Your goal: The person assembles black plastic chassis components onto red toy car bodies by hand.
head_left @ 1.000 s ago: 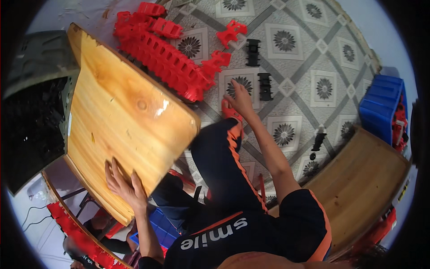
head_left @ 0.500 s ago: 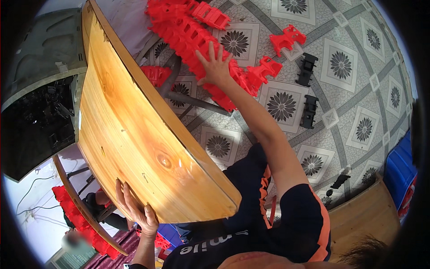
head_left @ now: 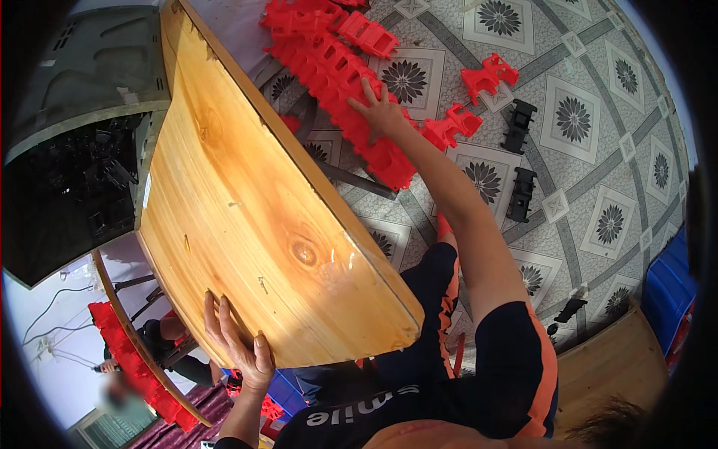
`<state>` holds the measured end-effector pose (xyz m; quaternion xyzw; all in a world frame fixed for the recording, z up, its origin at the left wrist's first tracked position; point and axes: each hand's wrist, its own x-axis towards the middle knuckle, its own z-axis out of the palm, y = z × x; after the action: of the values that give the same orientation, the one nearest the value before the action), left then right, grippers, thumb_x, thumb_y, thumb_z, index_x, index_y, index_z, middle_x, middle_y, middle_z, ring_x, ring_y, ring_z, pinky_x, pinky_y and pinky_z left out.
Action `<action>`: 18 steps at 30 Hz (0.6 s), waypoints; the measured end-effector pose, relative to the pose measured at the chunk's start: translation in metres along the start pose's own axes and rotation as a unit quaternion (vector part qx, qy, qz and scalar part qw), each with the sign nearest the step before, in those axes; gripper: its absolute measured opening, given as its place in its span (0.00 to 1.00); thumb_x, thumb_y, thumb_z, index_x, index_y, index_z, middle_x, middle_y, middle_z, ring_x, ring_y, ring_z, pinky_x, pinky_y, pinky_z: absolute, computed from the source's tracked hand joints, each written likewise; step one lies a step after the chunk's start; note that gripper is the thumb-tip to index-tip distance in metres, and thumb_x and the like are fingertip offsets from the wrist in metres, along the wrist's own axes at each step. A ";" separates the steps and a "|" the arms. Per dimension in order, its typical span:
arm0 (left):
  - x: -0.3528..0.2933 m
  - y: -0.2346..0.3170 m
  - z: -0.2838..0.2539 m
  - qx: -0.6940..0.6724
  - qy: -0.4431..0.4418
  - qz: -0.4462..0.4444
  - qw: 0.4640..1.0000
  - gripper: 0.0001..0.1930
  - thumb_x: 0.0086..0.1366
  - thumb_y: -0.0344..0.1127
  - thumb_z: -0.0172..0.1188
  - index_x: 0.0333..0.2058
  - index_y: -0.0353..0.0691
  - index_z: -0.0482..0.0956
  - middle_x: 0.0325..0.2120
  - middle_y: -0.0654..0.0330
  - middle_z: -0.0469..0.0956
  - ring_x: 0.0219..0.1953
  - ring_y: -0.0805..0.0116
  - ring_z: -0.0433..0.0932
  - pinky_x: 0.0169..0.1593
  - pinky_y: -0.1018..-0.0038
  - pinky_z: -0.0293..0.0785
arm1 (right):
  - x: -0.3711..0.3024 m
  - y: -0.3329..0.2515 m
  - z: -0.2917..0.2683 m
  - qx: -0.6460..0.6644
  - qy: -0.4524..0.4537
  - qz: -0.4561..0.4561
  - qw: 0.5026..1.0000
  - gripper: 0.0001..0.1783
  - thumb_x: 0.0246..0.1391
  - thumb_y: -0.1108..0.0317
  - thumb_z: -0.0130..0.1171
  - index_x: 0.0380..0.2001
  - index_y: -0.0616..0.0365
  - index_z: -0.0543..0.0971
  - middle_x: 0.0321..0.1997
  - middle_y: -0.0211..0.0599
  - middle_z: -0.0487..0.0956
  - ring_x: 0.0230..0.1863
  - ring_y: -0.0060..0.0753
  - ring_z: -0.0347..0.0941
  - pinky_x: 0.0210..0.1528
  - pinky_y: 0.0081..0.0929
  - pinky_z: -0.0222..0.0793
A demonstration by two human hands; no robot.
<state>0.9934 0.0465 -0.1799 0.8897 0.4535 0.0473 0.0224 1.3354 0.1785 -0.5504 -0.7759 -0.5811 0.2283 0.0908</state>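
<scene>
My left hand (head_left: 238,346) lies on the near edge of a wooden tabletop (head_left: 262,224), its fingers stretched flat over the surface. Beyond the table's right side, my right arm reaches down toward a long row of red plastic parts (head_left: 329,75) on the floor. My right hand (head_left: 381,116) rests at the row with its fingers spread; whether it presses on a part cannot be made out. A loose red plastic part (head_left: 452,126) lies just right of that hand, and another red part (head_left: 490,77) sits farther off.
Two black plastic parts (head_left: 518,127) lie on the patterned tiles. A grey-green bin (head_left: 82,82) holding black pieces stands at the table's left end. At right are a blue crate (head_left: 666,292) and a wooden surface (head_left: 613,367). Red parts (head_left: 131,359) line another table near a person.
My right hand has come down and slightly right along the red row, its fingers less widely spread. The view has shifted a little; my left hand stays on the table edge.
</scene>
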 end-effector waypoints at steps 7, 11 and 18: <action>-0.001 -0.004 0.003 -0.030 0.024 0.006 0.999 0.37 0.66 0.59 0.46 0.65 0.37 0.60 0.66 0.41 0.52 0.68 0.44 0.51 0.67 0.52 0.46 | 0.007 -0.001 -0.002 0.021 0.045 0.000 0.999 0.69 0.17 0.54 0.82 0.68 0.21 0.56 0.77 0.42 0.31 0.68 0.70 0.50 0.52 0.53 0.76; -0.003 -0.006 0.001 0.000 0.013 0.000 1.000 0.36 0.65 0.58 0.47 0.64 0.37 0.61 0.66 0.41 0.53 0.67 0.43 0.52 0.67 0.50 0.45 | -0.006 -0.002 -0.002 0.029 0.050 -0.013 0.998 0.68 0.16 0.54 0.82 0.68 0.24 0.57 0.77 0.40 0.34 0.68 0.69 0.52 0.52 0.52 0.76; -0.005 -0.005 -0.001 0.000 0.012 0.002 1.000 0.36 0.64 0.57 0.48 0.64 0.38 0.61 0.66 0.42 0.53 0.67 0.43 0.51 0.66 0.50 0.44 | -0.023 0.002 0.010 0.070 0.123 -0.054 0.988 0.58 0.21 0.58 0.77 0.64 0.36 0.63 0.71 0.30 0.57 0.67 0.68 0.53 0.49 0.55 0.77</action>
<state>0.9869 0.0455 -0.1799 0.8900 0.4520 0.0577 0.0167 1.3273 0.1546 -0.5542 -0.7570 -0.5893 0.1663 0.2281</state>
